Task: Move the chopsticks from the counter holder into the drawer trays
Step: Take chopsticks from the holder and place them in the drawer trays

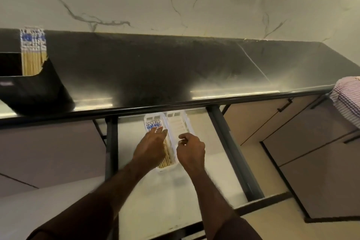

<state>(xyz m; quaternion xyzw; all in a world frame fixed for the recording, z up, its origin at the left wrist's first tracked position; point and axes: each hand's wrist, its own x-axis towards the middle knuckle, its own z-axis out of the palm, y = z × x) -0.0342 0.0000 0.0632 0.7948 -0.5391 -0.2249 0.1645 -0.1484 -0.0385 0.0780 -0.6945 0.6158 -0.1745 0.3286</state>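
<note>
From the head view, the drawer [194, 191] stands pulled out under the dark desk [155, 68], with two white trays side by side in it. The left tray [151, 118] holds a row of chopsticks [154, 123]; the right tray [178, 122] shows bare slots. The left hand [151, 147] lies flat over the chopsticks, fingers spread, gripping nothing. The right hand [191, 149] hovers loosely curled, grip apparently empty. More chopsticks [33, 52] stand in the black holder [39, 87] at the desk's left end.

glossy black stone counter [175, 68]; veined marble wall [175, 2]; white ribbed plastic trays [180, 122]; pale wooden chopsticks [33, 62] with printed blue-white tops; matt drawer [175, 200] floor; striped cloth [346, 99].
</note>
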